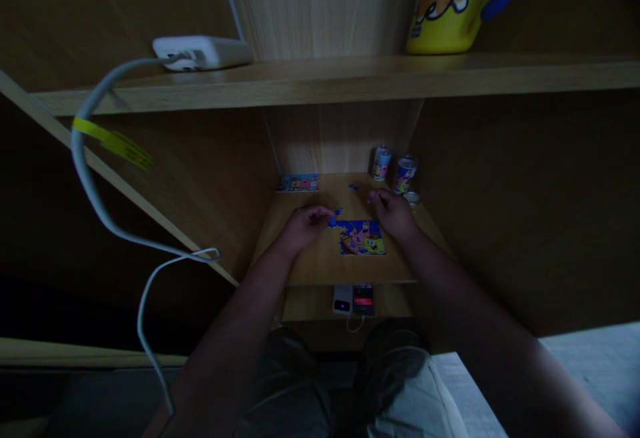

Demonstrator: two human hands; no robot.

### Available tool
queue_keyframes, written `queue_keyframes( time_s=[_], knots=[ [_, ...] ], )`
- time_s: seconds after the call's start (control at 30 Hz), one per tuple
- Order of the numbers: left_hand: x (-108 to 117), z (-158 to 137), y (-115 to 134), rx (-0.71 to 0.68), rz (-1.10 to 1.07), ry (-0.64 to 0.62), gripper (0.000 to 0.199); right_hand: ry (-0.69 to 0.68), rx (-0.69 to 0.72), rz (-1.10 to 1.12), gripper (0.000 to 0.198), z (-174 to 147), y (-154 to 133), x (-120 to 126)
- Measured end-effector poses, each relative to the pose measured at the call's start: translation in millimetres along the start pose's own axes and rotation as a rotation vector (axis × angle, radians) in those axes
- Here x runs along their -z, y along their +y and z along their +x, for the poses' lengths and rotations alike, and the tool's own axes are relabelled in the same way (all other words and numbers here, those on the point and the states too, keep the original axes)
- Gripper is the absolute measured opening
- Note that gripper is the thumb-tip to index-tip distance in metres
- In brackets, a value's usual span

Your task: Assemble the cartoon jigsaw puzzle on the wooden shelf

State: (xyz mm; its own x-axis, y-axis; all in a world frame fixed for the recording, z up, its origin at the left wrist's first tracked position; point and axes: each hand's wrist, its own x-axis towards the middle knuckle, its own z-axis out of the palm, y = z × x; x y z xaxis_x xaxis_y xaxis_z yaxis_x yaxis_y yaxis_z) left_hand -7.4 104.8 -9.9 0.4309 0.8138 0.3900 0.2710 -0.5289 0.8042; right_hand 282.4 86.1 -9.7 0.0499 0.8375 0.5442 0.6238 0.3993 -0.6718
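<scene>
A jigsaw puzzle [361,241] with cartoon figures lies partly assembled on the wooden shelf, its upper left edge uneven. At that edge my left hand [306,223] is closed, fingertips pinching a small blue puzzle piece [332,222]. Just beyond the fingertips is another blue piece [339,211]. My right hand [393,211] hovers above the puzzle's upper right corner with its fingers curled together; what they hold, if anything, is too small to make out. Farther back lies a loose dark blue piece [353,187].
A cartoon picture card [299,183] lies at the back left. Two printed cans [381,163] and a round lid [412,197] stand back right. Overhead, an upper shelf [320,88] carries a white charger [205,53] with a hanging cable and a yellow mug [445,18]. Lower down lies a phone [363,300].
</scene>
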Motion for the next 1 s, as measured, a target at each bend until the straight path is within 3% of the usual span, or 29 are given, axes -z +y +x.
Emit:
queue_keyframes(
  time_s=[0.33, 0.6, 1.0],
  knots=[
    [-0.9, -0.2, -3.6, 0.019, -0.003, -0.032, 0.021, -0.007, -0.014, 0.005, 0.062, -0.1, -0.7, 0.5],
    [-0.2, -0.6, 2.1, 0.0, 0.051, -0.14, 0.02, -0.016, -0.007, 0.0, 0.063, -0.5, -1.9, 0.9],
    [-0.9, -0.8, 6.0, -0.054, 0.113, -0.065, 0.013, -0.014, 0.0, 0.018, 0.06, 0.2, 3.5, -1.0]
  ],
)
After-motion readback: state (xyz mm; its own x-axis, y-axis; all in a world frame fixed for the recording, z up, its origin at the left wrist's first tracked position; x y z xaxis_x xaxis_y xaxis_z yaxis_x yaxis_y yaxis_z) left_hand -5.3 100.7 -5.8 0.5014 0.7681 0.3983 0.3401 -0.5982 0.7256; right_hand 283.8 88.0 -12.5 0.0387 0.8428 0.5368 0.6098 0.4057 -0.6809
